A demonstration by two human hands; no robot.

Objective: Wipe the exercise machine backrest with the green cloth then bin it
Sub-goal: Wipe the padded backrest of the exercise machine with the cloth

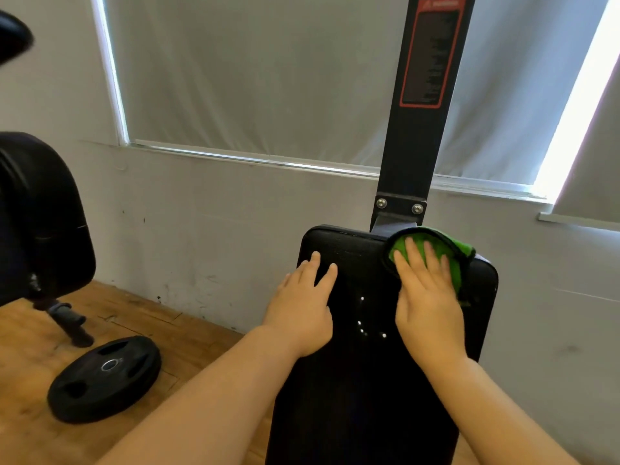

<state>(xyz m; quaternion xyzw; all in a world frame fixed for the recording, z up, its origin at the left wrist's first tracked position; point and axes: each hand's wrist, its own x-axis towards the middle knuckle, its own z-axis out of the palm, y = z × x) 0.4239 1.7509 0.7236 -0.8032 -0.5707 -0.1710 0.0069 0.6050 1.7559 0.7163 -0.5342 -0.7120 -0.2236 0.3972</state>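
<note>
The black padded backrest (365, 380) runs from the bottom of the view up to a dark upright post. A green cloth (449, 255) with a dark edge lies on the pad's top right corner. My right hand (427, 297) presses flat on the cloth, fingers spread, covering its lower part. My left hand (307, 307) rests flat on the pad's upper left side, fingers apart, holding nothing. A few small bright specks show on the pad between my hands. No bin is in view.
The post (422, 112) carries a red-bordered label and stands before a window with a grey blind. A black weight plate (104, 377) lies on the wooden floor at left. Another black padded machine part (40, 216) stands at far left.
</note>
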